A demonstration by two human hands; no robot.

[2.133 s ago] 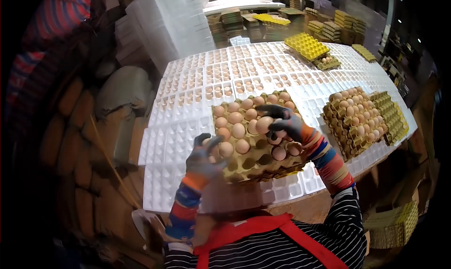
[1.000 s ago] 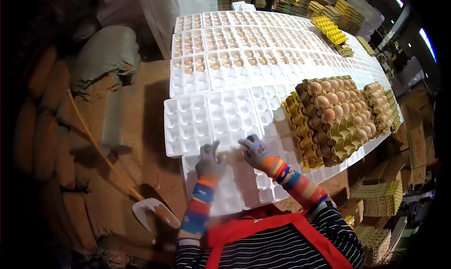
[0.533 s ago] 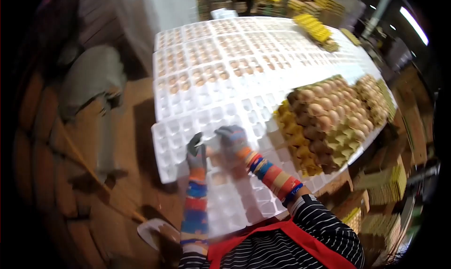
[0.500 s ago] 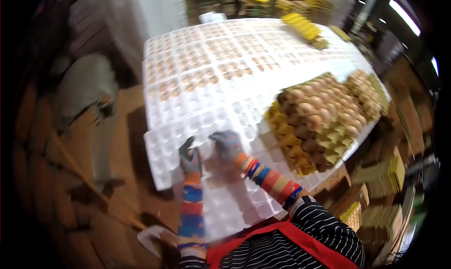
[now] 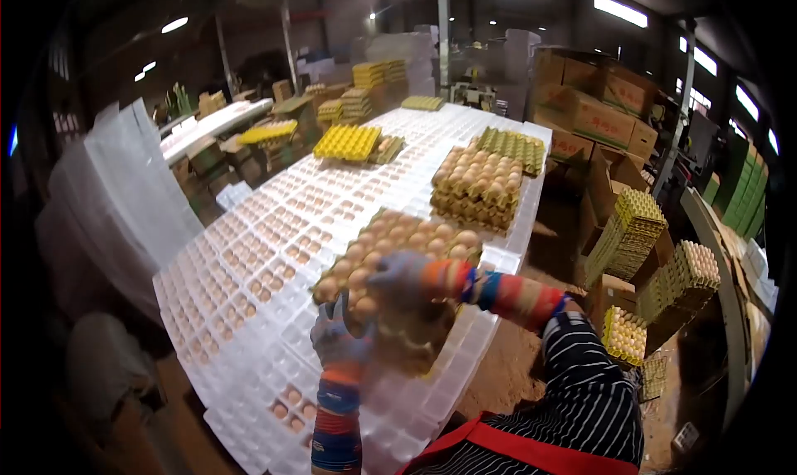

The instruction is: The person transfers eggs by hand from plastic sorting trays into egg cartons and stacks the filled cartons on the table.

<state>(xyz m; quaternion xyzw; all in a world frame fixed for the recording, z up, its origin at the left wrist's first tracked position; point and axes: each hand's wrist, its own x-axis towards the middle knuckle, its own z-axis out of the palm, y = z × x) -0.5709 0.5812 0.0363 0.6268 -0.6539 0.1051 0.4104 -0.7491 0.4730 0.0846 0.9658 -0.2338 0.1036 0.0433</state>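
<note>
My right hand, in a grey glove, reaches over the near part of a stack of egg trays and touches or nearly touches the eggs in its top tray. Motion smears its fingertips, so whether they hold an egg is hidden. Below it, my left hand, also gloved, is at the stack's left corner with thumb and fingers apart. The pulp tray stack rests on white moulded plastic trays. Several eggs sit in a white tray's pockets left of my left hand.
Another egg-tray stack stands farther back; yellow trays lie at the far left of the table. Tray stacks and cardboard boxes are on the right. Clear plastic sheeting hangs at the left.
The view has swung up and right. My hands have moved from the white tray's pockets to the egg-tray stack. Several eggs now show in the near white tray.
</note>
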